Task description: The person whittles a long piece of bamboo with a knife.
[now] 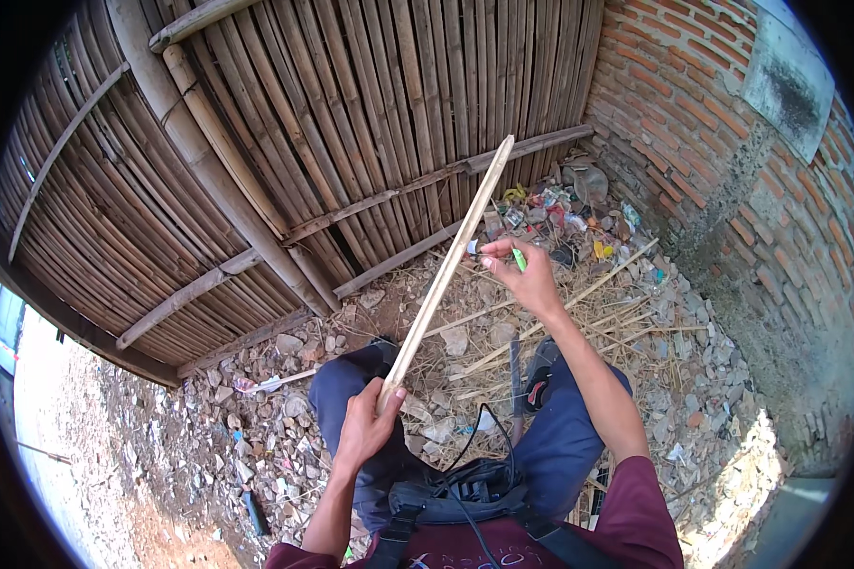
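Observation:
My left hand is closed round the lower end of a long pale bamboo strip. The strip slants up and away to the right, its far end near the foot of the bamboo wall. My right hand is raised just right of the strip's middle, fingers pinched on a small green-handled tool. A small whitish piece shows between those fingertips and the strip; whether it belongs to the tool I cannot tell. Most of the tool is hidden in the hand.
Several split bamboo strips and straw lie on the stony ground between my feet and beyond. A dark flat bar stands out near my right shoe. Litter is heaped in the corner between the bamboo wall and brick wall.

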Demonstrator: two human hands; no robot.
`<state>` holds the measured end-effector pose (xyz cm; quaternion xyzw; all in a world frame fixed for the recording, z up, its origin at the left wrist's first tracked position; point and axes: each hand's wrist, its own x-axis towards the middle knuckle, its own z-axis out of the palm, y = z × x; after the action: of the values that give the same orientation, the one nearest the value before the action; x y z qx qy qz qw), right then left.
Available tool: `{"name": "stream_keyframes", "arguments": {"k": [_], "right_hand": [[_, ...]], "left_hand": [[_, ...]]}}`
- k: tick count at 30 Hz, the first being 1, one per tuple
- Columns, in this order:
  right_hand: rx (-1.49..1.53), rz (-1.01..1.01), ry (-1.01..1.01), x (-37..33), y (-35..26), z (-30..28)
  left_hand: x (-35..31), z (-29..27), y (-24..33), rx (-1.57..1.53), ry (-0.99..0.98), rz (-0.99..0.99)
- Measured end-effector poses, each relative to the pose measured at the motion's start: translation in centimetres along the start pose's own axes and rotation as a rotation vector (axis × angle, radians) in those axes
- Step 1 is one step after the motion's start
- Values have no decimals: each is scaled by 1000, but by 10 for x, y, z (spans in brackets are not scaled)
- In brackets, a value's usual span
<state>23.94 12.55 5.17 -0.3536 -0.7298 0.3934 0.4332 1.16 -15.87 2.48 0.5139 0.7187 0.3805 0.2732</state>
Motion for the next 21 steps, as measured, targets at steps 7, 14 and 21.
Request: {"name": "stream_keyframes", "arguments": {"k": [7,14,21], "right_hand": [[-54,-2,18,-1,-5,0],[-55,36,44,-2,-7,-1],[-49,19,61,-3,-5,-2]], "left_hand": [[-2,-2,1,22,-10,-2],[-3,-2,8,-15,-29,7],[-2,-2,9,19,-37,8]]}}
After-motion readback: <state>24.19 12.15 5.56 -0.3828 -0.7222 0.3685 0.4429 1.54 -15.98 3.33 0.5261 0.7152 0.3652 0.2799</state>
